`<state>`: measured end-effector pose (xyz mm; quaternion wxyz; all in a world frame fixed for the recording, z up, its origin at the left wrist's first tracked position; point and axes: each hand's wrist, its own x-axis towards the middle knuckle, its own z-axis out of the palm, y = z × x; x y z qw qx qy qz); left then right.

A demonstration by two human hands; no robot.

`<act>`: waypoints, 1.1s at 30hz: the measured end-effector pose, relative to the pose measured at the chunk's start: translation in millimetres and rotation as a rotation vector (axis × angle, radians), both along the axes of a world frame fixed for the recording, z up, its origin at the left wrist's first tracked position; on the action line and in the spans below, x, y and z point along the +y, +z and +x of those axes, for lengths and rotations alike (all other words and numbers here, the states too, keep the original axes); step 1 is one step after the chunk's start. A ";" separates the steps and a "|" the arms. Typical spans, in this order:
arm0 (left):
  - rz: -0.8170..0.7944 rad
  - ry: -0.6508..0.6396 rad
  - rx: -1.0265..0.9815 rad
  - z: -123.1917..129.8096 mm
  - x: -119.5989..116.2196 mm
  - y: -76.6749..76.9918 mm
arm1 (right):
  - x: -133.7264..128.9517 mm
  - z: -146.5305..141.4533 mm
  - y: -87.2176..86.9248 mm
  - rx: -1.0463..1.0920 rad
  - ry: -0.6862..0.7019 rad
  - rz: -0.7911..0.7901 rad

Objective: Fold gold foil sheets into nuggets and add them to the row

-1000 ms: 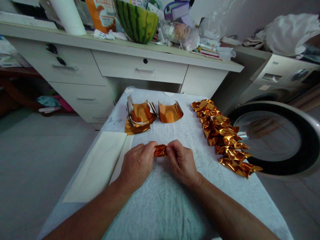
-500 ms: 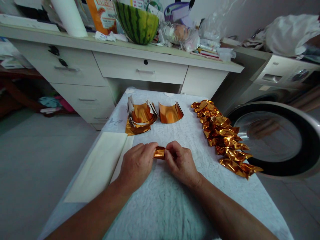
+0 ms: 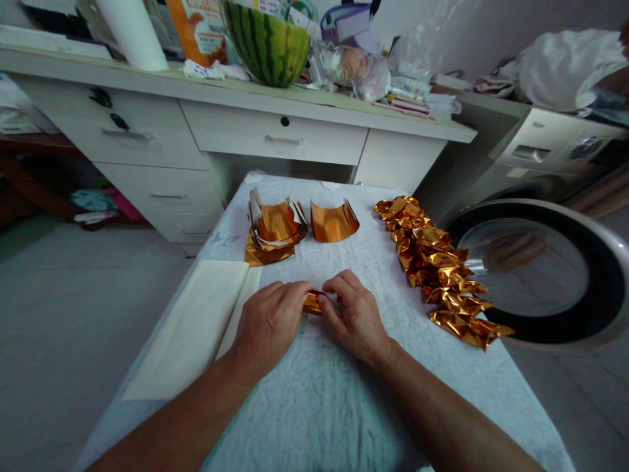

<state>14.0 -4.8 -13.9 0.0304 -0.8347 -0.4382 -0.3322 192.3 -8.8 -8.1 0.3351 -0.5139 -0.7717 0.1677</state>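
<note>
Between my two hands, low over the middle of the cloth-covered table (image 3: 334,419), is a small rolled or folded piece of gold foil (image 3: 312,303). My left hand (image 3: 269,322) grips its left end with the fingers pressed together. My right hand (image 3: 354,320) pinches the right end, thumb in front and fingers curled behind. Beyond them stand a stack of curved gold sheets (image 3: 278,224) with pale backs and a single curved gold sheet (image 3: 335,224). A row of crumpled, folded gold foil pieces (image 3: 427,255) runs down the right side.
Pale paper sheets (image 3: 189,328) lie at the table's left. Behind is a white desk (image 3: 275,141) bearing a cut watermelon (image 3: 270,49), a paper roll (image 3: 133,36) and plastic bags. An open washing machine door (image 3: 525,269) is close to the table's right edge.
My right hand's fingers have lifted and spread a little over the foil's right end, and its thumb has shifted slightly left. The view has moved slightly.
</note>
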 end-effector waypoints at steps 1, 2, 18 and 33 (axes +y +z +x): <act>-0.002 -0.006 -0.003 0.4 -0.1 0.4 | 0.4 0.0 0.0 0.004 0.004 0.005; -0.008 -0.006 -0.011 0.8 -0.2 1.0 | 0.7 0.0 -0.2 0.010 0.011 0.007; -0.168 -0.015 -0.139 2.5 -0.9 4.2 | 4.3 -1.6 -0.1 -0.078 0.024 0.022; -0.163 0.140 -0.106 -0.6 0.9 4.2 | -0.7 1.8 0.8 0.113 0.011 -0.139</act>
